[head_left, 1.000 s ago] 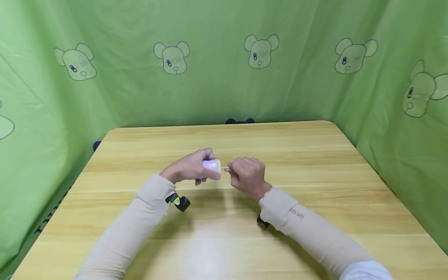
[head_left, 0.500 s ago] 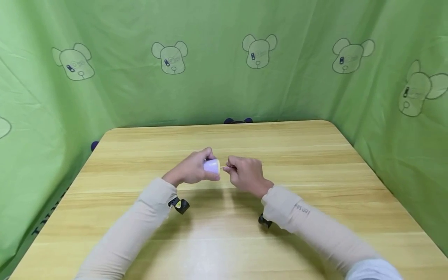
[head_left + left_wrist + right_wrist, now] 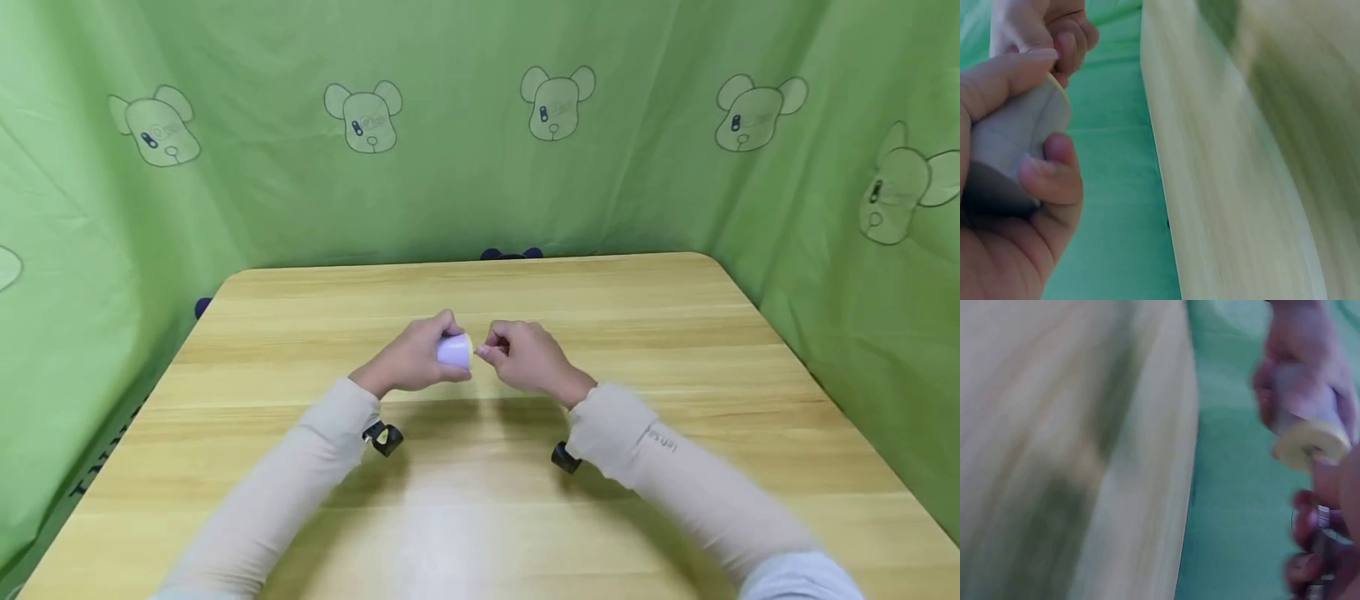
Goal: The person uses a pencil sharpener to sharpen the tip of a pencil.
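Observation:
My left hand [image 3: 411, 358] grips a lilac, tapered cylinder [image 3: 453, 352] on its side above the table, thumb and fingers around it. Its flat, pale yellow end faces my right hand [image 3: 528, 358]; in the right wrist view this end [image 3: 1300, 445] has a small dark opening at its centre. The right thumb and fingers pinch a slim thing with dark and silver parts [image 3: 1323, 517], its front tip right at the opening. Most of this slim thing is hidden by the fingers, and I cannot tell its kind. In the left wrist view the cylinder [image 3: 1013, 134] lies between the left thumb and fingers.
Below both hands spreads a light wooden table [image 3: 480, 467] with rounded far corners. Green curtains [image 3: 450, 200] printed with bear heads hang behind and along both sides. Small black cameras [image 3: 384, 438] are strapped at both wrists.
The right fingers have shifted from a tighter fist to a looser pinch. Less of the thin rod shows between the hands now. The left hand keeps its hold on the cylinder.

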The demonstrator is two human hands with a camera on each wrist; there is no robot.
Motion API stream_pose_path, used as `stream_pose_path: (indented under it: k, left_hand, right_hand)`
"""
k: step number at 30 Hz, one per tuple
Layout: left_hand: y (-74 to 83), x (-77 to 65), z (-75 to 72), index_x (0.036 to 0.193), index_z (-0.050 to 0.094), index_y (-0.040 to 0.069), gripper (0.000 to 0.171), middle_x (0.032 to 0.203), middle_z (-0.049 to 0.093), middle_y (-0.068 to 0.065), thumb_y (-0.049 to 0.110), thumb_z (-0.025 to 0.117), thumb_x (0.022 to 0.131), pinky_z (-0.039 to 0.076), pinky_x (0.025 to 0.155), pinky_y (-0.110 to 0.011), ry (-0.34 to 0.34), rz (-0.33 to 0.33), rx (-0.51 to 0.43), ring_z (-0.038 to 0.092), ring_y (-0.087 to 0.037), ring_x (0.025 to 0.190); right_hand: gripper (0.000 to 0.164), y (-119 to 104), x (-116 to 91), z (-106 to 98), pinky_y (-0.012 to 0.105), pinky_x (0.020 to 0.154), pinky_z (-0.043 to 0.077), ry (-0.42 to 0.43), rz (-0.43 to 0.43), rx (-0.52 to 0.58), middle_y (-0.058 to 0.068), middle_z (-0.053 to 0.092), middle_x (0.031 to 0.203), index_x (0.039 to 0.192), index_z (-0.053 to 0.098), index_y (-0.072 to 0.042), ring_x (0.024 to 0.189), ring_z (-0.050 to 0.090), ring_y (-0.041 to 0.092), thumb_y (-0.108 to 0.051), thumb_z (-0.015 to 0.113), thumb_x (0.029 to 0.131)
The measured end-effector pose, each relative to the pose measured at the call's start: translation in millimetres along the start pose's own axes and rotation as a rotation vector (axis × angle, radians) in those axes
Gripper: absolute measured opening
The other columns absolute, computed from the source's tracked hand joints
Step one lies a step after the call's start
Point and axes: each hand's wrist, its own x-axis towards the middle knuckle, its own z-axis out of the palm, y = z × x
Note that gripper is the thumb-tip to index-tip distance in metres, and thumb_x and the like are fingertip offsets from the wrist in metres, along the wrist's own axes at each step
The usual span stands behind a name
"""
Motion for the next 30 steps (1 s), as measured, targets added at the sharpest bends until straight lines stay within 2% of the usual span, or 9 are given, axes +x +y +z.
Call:
stream_pose_path:
  k: [4,8,10,13,18,21,24,28,30]
  left_hand:
    - [2.9,1.5,-11.4,0.102,0.05,0.006,0.043,0.102,0.061,-0.013,0.016,0.082,0.076,0.05,0.056,-0.029,-0.006,-0.061,-0.16,0.058,-0.022,0.076]
    - [10.4,0.6,-20.8,0.104,0.049,0.004,0.043,0.089,0.057,-0.014,0.015,0.08,0.077,0.04,0.044,-0.026,-0.064,-0.096,-0.334,0.051,-0.019,0.06]
    - [13.9,-0.1,-24.2,0.103,0.047,0.003,0.042,0.084,0.056,-0.014,0.014,0.079,0.078,0.037,0.042,-0.026,-0.098,-0.101,-0.409,0.048,-0.017,0.055]
    - [15.5,-1.3,-25.5,0.1,0.045,0.001,0.039,0.08,0.054,-0.013,0.012,0.076,0.079,0.036,0.041,-0.026,-0.15,-0.113,-0.505,0.046,-0.016,0.053]
    - [9.8,-3.3,-18.8,0.096,0.041,0.002,0.038,0.077,0.053,-0.012,0.012,0.075,0.082,0.035,0.042,-0.026,-0.206,-0.14,-0.566,0.045,-0.016,0.053]
    - [4.5,-4.0,-13.8,0.095,0.04,0.003,0.038,0.076,0.054,-0.012,0.012,0.075,0.082,0.035,0.042,-0.025,-0.199,-0.131,-0.552,0.045,-0.016,0.053]
    - [1.6,-4.4,-10.5,0.095,0.041,0.003,0.038,0.08,0.054,-0.013,0.01,0.076,0.08,0.036,0.043,-0.025,-0.168,-0.105,-0.517,0.047,-0.017,0.054]
    - [3.0,-4.0,-7.5,0.097,0.045,0.005,0.037,0.086,0.057,-0.013,0.011,0.078,0.079,0.043,0.048,-0.026,-0.107,-0.042,-0.365,0.052,-0.02,0.063]
    - [3.1,-3.4,-6.0,0.097,0.047,0.007,0.037,0.089,0.059,-0.011,0.014,0.079,0.079,0.047,0.052,-0.028,-0.072,0.019,-0.253,0.055,-0.02,0.068]
  right_hand:
    - [0.018,4.5,-4.9,10.3,0.039,0.067,0.038,0.422,-0.345,-0.297,0.001,0.064,0.075,0.086,0.068,-0.01,0.066,0.056,0.018,-0.027,0.074,0.087]
    - [0.021,13.3,-1.9,17.8,0.047,0.07,0.031,0.812,-0.595,-0.462,0.005,0.067,0.076,0.084,0.071,-0.008,0.068,0.057,0.025,-0.028,0.07,0.09]
    - [0.023,16.8,1.6,20.6,0.047,0.07,0.029,0.954,-0.676,-0.492,0.005,0.068,0.076,0.082,0.072,-0.008,0.067,0.056,0.026,-0.029,0.068,0.092]
    - [0.025,20.6,6.1,24.5,0.044,0.068,0.029,1.073,-0.762,-0.498,0.004,0.068,0.073,0.078,0.073,-0.008,0.062,0.054,0.025,-0.029,0.069,0.091]
    - [0.035,24.9,9.6,28.9,0.036,0.053,0.031,1.065,-0.83,-0.522,0.0,0.057,0.056,0.063,0.063,-0.011,0.045,0.045,0.019,-0.029,0.065,0.093]
    - [0.039,25.9,9.1,30.0,0.031,0.043,0.025,0.986,-0.824,-0.54,-0.002,0.046,0.05,0.06,0.055,-0.013,0.038,0.036,0.015,-0.028,0.059,0.096]
    - [0.043,24.9,7.4,29.4,0.028,0.039,0.019,0.885,-0.764,-0.532,-0.004,0.04,0.048,0.059,0.051,-0.014,0.035,0.03,0.013,-0.032,0.054,0.098]
    - [0.05,21.2,4.3,25.2,0.027,0.037,0.017,0.76,-0.649,-0.492,-0.006,0.035,0.046,0.058,0.046,-0.016,0.034,0.025,0.01,-0.041,0.048,0.101]
    - [0.049,18.6,2.0,21.6,0.026,0.036,0.017,0.687,-0.588,-0.457,-0.006,0.035,0.046,0.058,0.046,-0.017,0.035,0.024,0.008,-0.043,0.052,0.098]
